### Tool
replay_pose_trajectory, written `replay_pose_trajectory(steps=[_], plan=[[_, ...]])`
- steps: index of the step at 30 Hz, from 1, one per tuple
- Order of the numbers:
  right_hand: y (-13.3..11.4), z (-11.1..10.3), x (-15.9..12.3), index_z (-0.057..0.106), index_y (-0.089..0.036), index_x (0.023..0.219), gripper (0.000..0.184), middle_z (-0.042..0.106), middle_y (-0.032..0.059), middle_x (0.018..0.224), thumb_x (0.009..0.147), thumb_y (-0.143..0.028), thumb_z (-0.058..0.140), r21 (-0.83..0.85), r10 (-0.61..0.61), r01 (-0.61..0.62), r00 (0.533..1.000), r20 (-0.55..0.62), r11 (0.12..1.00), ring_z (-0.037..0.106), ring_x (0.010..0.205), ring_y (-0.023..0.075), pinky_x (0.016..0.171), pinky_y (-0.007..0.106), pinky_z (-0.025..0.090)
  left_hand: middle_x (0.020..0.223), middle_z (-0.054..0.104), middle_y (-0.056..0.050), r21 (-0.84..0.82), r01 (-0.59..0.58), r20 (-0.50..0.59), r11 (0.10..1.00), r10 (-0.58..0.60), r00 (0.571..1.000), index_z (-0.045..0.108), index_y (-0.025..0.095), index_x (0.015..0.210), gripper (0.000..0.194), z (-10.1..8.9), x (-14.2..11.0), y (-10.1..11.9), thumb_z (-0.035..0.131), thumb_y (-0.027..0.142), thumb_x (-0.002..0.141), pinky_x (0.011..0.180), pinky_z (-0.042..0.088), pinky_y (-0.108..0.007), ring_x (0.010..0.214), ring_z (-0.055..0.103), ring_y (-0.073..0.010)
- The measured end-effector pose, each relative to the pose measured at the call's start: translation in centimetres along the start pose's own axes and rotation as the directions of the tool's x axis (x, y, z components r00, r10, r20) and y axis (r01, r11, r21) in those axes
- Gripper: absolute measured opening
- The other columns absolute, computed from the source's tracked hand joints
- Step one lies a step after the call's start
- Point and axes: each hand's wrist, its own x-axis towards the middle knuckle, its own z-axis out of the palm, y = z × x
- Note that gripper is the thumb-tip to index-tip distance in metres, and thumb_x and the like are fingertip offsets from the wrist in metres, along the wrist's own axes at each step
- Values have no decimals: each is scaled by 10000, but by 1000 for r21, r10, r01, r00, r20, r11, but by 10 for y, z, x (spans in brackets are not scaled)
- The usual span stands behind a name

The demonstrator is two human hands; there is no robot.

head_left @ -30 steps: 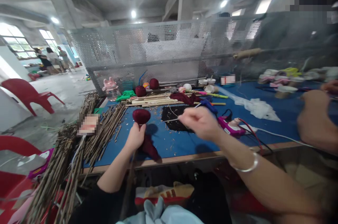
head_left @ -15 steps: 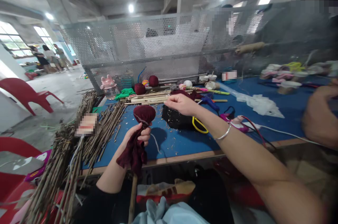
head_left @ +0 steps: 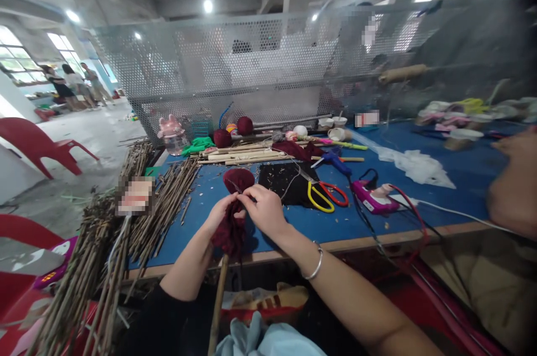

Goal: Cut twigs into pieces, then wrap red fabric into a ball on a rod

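A ball covered in maroon cloth (head_left: 239,179) tops a wooden stick (head_left: 218,303), its loose cloth hanging below the neck. My left hand (head_left: 224,211) is closed around the gathered neck. Close beside it my right hand (head_left: 264,207) pinches at the neck, seemingly on a thin string; the fingertips partly hide it. A pale string (head_left: 289,185) also curves over the black cloth (head_left: 274,179) behind my right hand. Scissors with one yellow and one red handle (head_left: 321,199) lie on that cloth's right side.
Bundles of thin sticks (head_left: 161,216) lean along the left table edge. A blue glue gun (head_left: 335,161) and a purple power strip (head_left: 373,197) with cables lie right. Maroon balls (head_left: 244,125) and pale sticks (head_left: 247,155) line the back. Another person's arm (head_left: 514,188) is far right.
My right hand has come back left and down from over the black cloth to the neck of the maroon ball, uncovering the scissors. My left hand, holding the ball, has shifted slightly right.
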Motion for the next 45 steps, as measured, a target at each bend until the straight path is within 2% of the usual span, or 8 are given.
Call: replay_pose_trajectory(steps=[5, 9, 12, 16, 21, 25, 32, 45], plan=[[6, -1, -2, 538, -183, 705, 233, 567, 4, 670, 804, -392, 514, 542, 167, -201, 980, 113, 816, 480, 581, 113, 564, 237, 374, 416, 285, 69, -111, 252, 230, 961, -222, 948, 496, 161, 733, 317, 0, -10, 12, 468, 474, 772, 304, 190, -165, 298, 284, -72], [10, 3, -8, 457, -190, 711, 240, 516, -26, 626, 799, -410, 497, 700, 226, -317, 948, 222, 640, 353, 468, 73, 470, 218, 290, 429, 329, 70, -83, 163, 148, 983, -150, 978, 494, 157, 746, 274, 9, -14, 7, 525, 429, 767, 322, 230, -156, 308, 310, -54], [13, 4, -6, 406, -195, 676, 239, 433, -49, 569, 807, -385, 467, 608, 189, -296, 953, 235, 736, 344, 491, 81, 492, 220, 290, 511, 453, 49, 16, -44, -47, 999, 45, 998, 504, 146, 772, 286, 9, -6, -5, 635, 389, 697, 417, 347, -185, 395, 412, -62], [24, 5, 4, 405, -184, 623, 204, 401, -55, 541, 791, -292, 450, 323, 186, -290, 930, 316, 901, 337, 512, 83, 515, 221, 282, 559, 470, 58, 318, -212, -296, 924, 310, 904, 421, 169, 685, 325, -1, 9, -22, 657, 391, 659, 523, 375, -218, 477, 432, -73], [36, 9, 16, 399, -181, 591, 192, 401, -62, 514, 763, -248, 449, 260, 220, -371, 857, 466, 892, 321, 476, 73, 493, 213, 267, 610, 438, 42, 902, -161, -152, 400, 644, 750, 475, 189, 737, 169, -5, 4, -23, 548, 338, 768, 623, 355, -241, 575, 428, -113], [33, 8, 16, 423, -183, 625, 193, 425, -60, 528, 797, -271, 434, 321, 127, -329, 847, 517, 888, 356, 482, 79, 504, 209, 288, 909, 522, -53, 986, -165, 122, -4, 693, 711, 573, 213, 943, 255, -2, -13, -1, 638, 253, 700, 805, 360, -306, 868, 487, -199], [24, 14, 21, 511, -192, 688, 191, 527, -28, 618, 844, -281, 445, 150, -128, 75, 917, 379, 986, 466, 594, 105, 600, 216, 316, 827, 563, -53, 968, -245, 180, 46, 551, 814, 609, 191, 895, 196, -10, -19, 15, 559, 154, 709, 715, 384, -283, 765, 507, -187], [25, 23, 13, 504, -207, 710, 238, 551, -8, 639, 887, -296, 373, 234, -93, 38, 968, 231, 972, 517, 605, 121, 624, 224, 366, 805, 659, -57, 971, -237, 194, 17, 519, 833, 706, 229, 785, 163, -14, -16, 21, 564, 174, 726, 734, 395, -270, 765, 576, -190]])
